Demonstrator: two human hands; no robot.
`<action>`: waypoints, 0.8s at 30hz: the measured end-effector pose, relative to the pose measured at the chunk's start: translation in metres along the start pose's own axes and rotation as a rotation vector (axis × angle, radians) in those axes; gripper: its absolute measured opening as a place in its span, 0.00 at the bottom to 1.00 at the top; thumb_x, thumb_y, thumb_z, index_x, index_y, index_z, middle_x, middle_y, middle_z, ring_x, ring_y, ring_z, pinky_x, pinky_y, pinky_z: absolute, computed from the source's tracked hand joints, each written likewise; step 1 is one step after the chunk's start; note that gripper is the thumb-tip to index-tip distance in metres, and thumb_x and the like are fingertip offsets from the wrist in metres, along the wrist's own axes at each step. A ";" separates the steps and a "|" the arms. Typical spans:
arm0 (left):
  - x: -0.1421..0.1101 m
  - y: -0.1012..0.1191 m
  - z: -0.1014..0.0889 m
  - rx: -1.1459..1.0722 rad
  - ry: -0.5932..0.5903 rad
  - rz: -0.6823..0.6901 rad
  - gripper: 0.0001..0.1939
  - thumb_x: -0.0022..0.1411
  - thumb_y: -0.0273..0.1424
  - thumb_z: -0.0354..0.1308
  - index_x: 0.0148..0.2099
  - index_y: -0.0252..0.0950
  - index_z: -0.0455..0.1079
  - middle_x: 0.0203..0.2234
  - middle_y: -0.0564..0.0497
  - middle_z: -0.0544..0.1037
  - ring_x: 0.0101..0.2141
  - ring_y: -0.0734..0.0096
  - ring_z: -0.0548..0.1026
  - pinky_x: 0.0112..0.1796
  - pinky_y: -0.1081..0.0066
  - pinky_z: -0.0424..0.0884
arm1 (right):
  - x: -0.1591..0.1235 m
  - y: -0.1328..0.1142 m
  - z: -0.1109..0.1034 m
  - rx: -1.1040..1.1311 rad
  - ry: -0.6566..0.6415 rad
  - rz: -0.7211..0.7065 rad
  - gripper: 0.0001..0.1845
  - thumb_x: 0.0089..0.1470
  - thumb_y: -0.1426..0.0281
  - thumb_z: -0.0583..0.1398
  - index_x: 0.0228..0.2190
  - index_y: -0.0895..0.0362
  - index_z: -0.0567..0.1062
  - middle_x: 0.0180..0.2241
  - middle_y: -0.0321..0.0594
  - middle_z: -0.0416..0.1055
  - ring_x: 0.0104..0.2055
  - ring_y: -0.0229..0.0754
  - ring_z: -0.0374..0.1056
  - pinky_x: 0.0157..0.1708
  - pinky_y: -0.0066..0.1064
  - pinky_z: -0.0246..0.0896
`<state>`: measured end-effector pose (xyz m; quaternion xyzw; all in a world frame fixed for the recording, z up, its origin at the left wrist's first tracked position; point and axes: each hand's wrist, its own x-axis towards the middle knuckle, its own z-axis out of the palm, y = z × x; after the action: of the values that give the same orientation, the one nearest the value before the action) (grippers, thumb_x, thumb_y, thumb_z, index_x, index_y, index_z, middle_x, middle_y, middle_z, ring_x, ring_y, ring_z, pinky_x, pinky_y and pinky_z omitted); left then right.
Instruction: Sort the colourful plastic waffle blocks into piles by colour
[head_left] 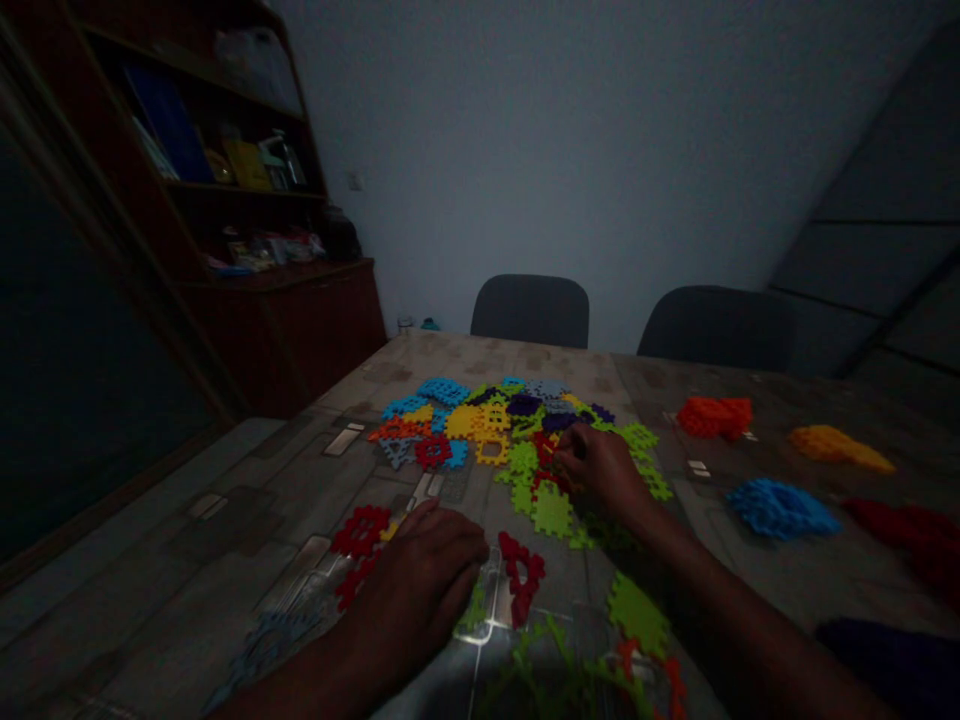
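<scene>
My right hand (602, 468) reaches into the pile of toothed interlocking plastic tiles, thumb and fingers pinched at a red tile (545, 450). Part of that tile is hidden behind the fingers. Lime-green tiles (553, 510) lie just below and around it. Nearer to me, my left hand (435, 565) rests low over the table with its fingers stretched out, seemingly holding nothing. Red tiles (361, 530) are to its left, partly covered by it, and a red triangular tile (520, 575) is to its right. A green piece (474, 605) shows beneath its fingers.
Sorted heaps stand at right: orange (714, 416), yellow (840, 447), blue (782, 508), red (907, 535) and dark purple (889, 650). Grey tiles (274, 640) lie front left. Two chairs (530, 308) stand behind the table (300, 490); a shelf cabinet (292, 320) is at left. The room is dim.
</scene>
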<state>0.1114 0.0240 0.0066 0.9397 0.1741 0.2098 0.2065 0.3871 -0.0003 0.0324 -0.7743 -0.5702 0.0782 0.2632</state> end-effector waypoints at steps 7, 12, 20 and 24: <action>-0.001 -0.003 0.002 -0.010 -0.007 -0.005 0.11 0.70 0.23 0.48 0.47 0.40 0.70 0.41 0.50 0.76 0.44 0.60 0.71 0.53 0.49 0.60 | -0.037 0.017 -0.017 0.198 0.039 -0.036 0.07 0.53 0.69 0.57 0.30 0.56 0.76 0.29 0.40 0.78 0.33 0.45 0.73 0.33 0.31 0.61; 0.001 -0.001 0.000 -0.029 -0.001 -0.003 0.11 0.70 0.24 0.48 0.46 0.40 0.70 0.41 0.50 0.76 0.43 0.60 0.72 0.52 0.50 0.61 | -0.043 0.015 -0.024 0.440 -0.129 -0.195 0.12 0.58 0.65 0.55 0.35 0.56 0.77 0.36 0.41 0.78 0.40 0.46 0.73 0.41 0.34 0.63; 0.003 0.002 -0.002 -0.032 0.011 -0.003 0.11 0.69 0.23 0.49 0.45 0.39 0.71 0.40 0.50 0.76 0.43 0.60 0.72 0.51 0.52 0.62 | -0.023 -0.012 -0.023 0.374 -0.506 -0.468 0.12 0.64 0.69 0.55 0.44 0.56 0.76 0.41 0.40 0.77 0.43 0.41 0.71 0.44 0.30 0.62; 0.001 -0.001 0.000 -0.033 0.016 -0.006 0.11 0.69 0.23 0.49 0.45 0.40 0.71 0.40 0.50 0.77 0.42 0.61 0.72 0.52 0.52 0.62 | -0.015 -0.026 -0.022 0.341 -0.661 -0.523 0.13 0.64 0.73 0.55 0.46 0.57 0.76 0.41 0.38 0.77 0.42 0.39 0.71 0.44 0.28 0.62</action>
<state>0.1117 0.0253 0.0068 0.9339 0.1752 0.2197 0.2211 0.3692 -0.0160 0.0610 -0.4834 -0.7788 0.3451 0.2017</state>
